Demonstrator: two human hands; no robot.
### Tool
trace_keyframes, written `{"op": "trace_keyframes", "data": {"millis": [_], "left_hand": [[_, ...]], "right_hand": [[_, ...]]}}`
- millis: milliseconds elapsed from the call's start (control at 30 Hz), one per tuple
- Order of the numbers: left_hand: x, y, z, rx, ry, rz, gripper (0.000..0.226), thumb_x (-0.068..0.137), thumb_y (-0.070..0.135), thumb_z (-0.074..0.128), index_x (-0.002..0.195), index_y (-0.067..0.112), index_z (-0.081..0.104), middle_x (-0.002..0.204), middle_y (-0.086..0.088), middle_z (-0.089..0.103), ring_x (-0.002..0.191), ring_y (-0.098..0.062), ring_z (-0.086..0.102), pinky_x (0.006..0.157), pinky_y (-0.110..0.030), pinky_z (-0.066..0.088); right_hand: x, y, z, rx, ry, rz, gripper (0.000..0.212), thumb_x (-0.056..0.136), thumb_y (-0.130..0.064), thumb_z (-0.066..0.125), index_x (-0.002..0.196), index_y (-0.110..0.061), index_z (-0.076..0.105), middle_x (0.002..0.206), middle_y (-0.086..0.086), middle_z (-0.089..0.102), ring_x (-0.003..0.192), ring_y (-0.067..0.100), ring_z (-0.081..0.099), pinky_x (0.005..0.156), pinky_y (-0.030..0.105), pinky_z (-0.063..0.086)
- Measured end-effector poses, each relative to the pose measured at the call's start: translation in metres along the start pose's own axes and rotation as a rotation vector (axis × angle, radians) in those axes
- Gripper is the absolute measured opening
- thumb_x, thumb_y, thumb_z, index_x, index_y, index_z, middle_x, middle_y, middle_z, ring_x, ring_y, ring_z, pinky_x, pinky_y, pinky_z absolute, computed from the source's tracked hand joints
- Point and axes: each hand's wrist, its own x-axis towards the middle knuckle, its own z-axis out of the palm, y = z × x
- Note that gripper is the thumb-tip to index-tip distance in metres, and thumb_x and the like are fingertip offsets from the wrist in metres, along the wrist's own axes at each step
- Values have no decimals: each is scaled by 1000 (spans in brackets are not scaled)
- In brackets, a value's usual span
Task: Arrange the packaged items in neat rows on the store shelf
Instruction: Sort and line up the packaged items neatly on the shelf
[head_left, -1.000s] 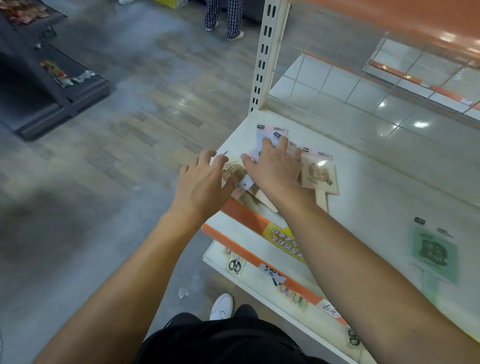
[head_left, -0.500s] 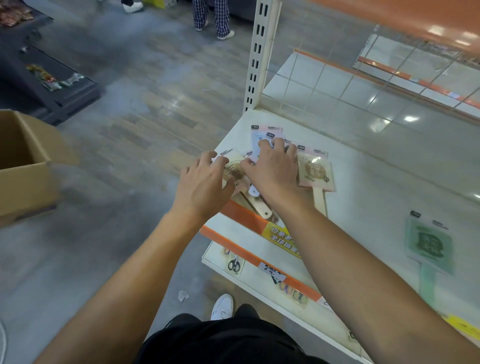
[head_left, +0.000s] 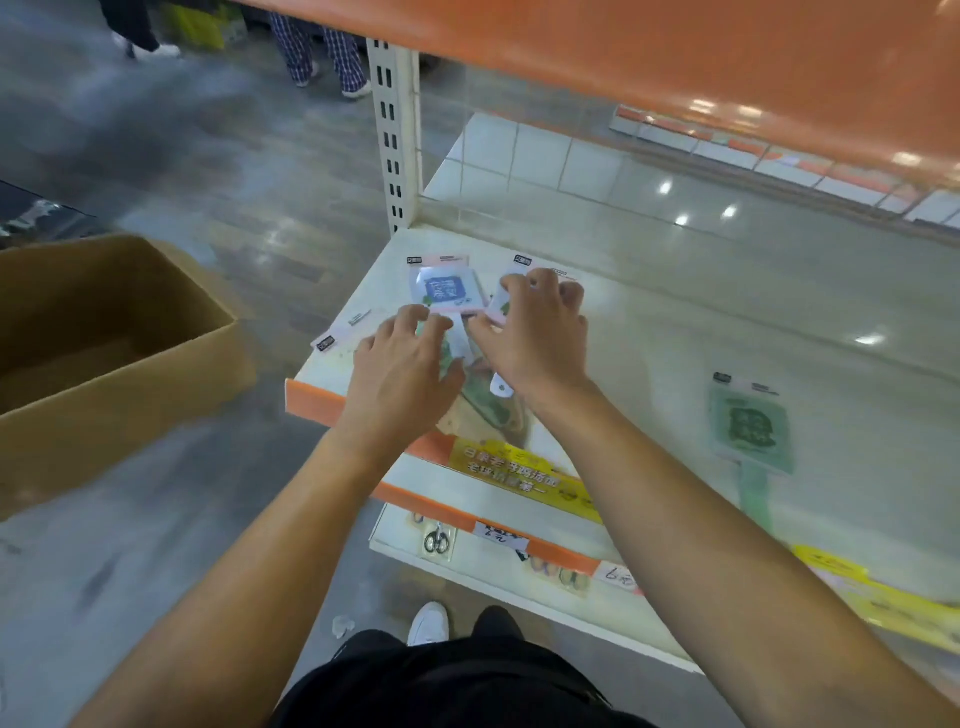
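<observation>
White price tag (head_left: 500, 535) on shelf edge reads "6元".

A single wide-angle view is taken from the person's head, aimed forward and steeply down. The shelf (head_left: 649, 332) corner is seen close, with the floor (head_left: 156, 156) included at left.

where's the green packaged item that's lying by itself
In the head view it lies flat on the right side of the shelf, apart from the pile under both hands: the green packaged item.
</observation>
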Motion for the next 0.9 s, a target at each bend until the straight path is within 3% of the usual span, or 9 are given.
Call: {"op": "trace_keyframes", "data": {"millis": [267, 467, 600, 900], "left_hand": [[7, 65, 24, -45, -52, 143, 43, 86, 34, 60, 123, 14, 55, 126, -10, 51, 112, -35, 53, 87, -48, 45], [1, 108, 39, -38, -65, 226, 47, 82, 42, 49, 118, 14, 59, 122, -11, 55, 105, -36, 58, 80, -47, 48], [-5, 124, 46, -17, -97, 240, 42, 86, 35, 61, 123, 15, 57, 128, -11, 52, 114, -36, 54, 87, -46, 45], [-15, 130, 44, 19, -108, 201, 44, 88, 36, 58, 127, 17, 54, 135, -9, 49, 121, -34, 49, 91, -46, 43]], "right_hand": [[-29, 74, -34, -28, 20, 135, 49, 84, -46, 58, 125, -20, 55, 136, 4, 42, 125, 33, 32, 92, 43, 41], [-52, 122, -49, -56, -9, 212, 52, 83, -46, 58, 128, -20, 53, 139, 4, 40, 126, 35, 30, 93, 42, 41], [-63, 140, -48, -64, -51, 213, 51, 85, -45, 58, 130, -22, 52, 142, 2, 36, 129, 34, 26, 96, 42, 39], [-79, 156, -29, -33, -115, 115, 49, 86, -47, 58, 127, -21, 53, 138, -1, 42, 131, 28, 29, 98, 42, 38]]}}
